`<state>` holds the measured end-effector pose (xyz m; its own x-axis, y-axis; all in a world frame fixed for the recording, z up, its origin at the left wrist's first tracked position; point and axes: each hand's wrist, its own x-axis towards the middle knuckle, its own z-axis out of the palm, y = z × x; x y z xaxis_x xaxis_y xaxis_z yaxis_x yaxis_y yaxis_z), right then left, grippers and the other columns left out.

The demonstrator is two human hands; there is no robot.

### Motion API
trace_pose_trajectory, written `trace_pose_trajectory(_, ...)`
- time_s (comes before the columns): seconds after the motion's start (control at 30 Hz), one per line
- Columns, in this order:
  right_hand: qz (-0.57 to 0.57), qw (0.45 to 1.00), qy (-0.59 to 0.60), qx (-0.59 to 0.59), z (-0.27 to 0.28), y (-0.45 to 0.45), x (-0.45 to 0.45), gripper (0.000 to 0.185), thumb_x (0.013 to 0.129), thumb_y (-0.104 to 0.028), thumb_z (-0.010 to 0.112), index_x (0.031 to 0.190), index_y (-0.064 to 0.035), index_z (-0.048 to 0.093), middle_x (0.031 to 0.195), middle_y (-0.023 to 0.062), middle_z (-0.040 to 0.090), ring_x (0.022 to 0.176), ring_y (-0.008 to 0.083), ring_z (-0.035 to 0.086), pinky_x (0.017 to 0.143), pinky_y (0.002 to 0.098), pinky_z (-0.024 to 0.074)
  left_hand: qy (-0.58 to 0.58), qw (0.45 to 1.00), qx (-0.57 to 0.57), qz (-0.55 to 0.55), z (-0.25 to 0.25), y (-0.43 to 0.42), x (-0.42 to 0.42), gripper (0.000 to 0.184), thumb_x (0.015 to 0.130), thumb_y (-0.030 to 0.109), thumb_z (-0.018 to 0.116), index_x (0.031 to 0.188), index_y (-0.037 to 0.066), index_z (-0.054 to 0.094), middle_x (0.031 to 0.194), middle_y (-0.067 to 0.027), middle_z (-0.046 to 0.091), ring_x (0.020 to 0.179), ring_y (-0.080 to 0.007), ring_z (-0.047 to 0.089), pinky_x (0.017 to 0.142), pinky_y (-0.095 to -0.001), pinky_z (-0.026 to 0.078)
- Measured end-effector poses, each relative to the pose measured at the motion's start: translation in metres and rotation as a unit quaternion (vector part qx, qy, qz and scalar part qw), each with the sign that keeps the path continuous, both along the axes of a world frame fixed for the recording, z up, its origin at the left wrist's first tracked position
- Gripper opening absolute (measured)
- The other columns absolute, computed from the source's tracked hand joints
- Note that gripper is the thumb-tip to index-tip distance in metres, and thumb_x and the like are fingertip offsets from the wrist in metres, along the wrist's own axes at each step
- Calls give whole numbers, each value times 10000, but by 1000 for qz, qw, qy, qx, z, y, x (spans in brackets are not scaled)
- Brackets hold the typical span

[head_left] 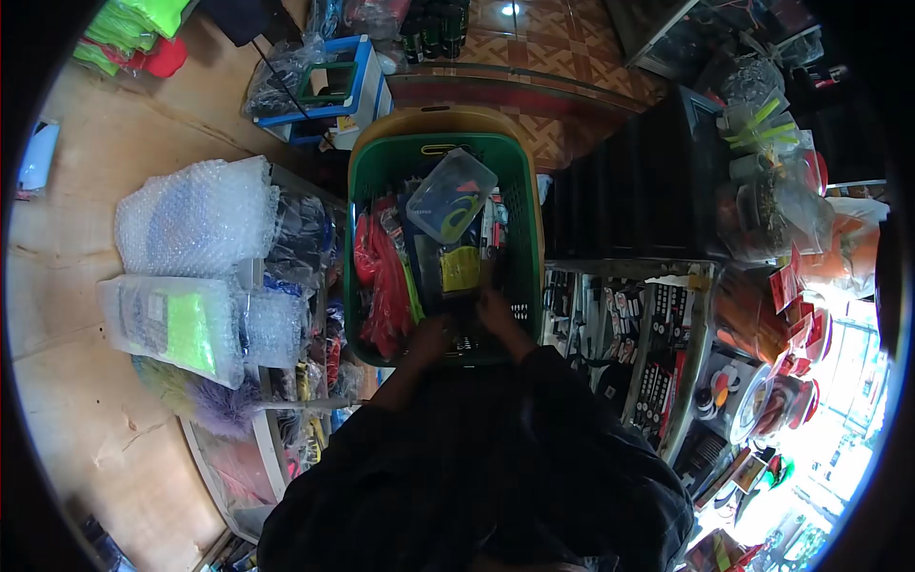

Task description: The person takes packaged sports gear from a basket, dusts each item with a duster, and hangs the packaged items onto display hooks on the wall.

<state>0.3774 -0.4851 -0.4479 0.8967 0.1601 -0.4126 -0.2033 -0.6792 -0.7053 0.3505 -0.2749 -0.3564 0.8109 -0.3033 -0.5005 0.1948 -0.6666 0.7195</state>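
A green plastic basket (pixel 531 205) stands in front of me, filled with packaged goods. My left hand (pixel 434 338) reaches in at its near end, beside a bundle of red plastic-wrapped items (pixel 383 286). My right hand (pixel 494 310) is inside near the right wall, close to a dark package with a yellow panel (pixel 459 269). Shadow obscures the fingers of both hands, so any grip is unclear. On top of the goods lies a clear plastic container (pixel 450 195), tilted. Small white-and-red packs (pixel 494 224) stand along the right side.
Bubble-wrapped packages (pixel 195 219) lie on the left, above a purple duster (pixel 224 405). Display racks of small packed goods (pixel 620 324) are at the right. A blue-and-white box (pixel 367 95) sits beyond the basket, near the tiled floor (pixel 562 38).
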Motion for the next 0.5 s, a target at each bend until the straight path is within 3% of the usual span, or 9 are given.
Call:
trace_pose_trajectory(0.07,-80,996,-14,-37,2,-4,4,273,816,-98,608,1081,-35,630,1017,224,640,995,423,571,908,482,463,-30,999,-7,14,-22,-3,-3,263,818,228,642,996,34,654,979,-196,668,943,-377,645,814,-477,508)
trace_pose_trajectory(0.17,-73,994,-67,-56,-42,-17,-6,305,819,-121,614,1110,-33,628,1020,217,651,1007,409,571,945,490,438,-63,996,38,-54,-41,-10,-3,265,831,247,639,986,32,648,953,-203,662,932,-396,636,809,-497,504)
trace_pose_trajectory(0.3,-28,990,-55,-124,-28,-14,-3,325,831,-144,617,1138,-37,626,1050,225,654,1072,399,563,997,493,403,-65,994,79,-39,-67,-27,-5,307,832,242,645,1057,35,613,1029,-225,636,979,-421,611,818,-521,502)
trace_pose_trajectory(0.37,-1,998,32,-59,-51,-18,-2,399,849,-174,610,1229,-53,601,1215,296,589,1172,482,513,978,534,449,-87,993,77,-32,-66,-34,-1,321,833,234,647,1084,39,601,1064,-234,625,1001,-427,602,830,-526,499)
trace_pose_trajectory(0.5,-1,999,54,1,17,-24,10,408,846,-190,606,1207,-2,594,1143,283,627,1085,487,570,906,542,491,-183,982,36,10,-64,-50,7,365,865,219,615,1180,37,584,1119,-243,612,1035,-420,595,884,-510,485)
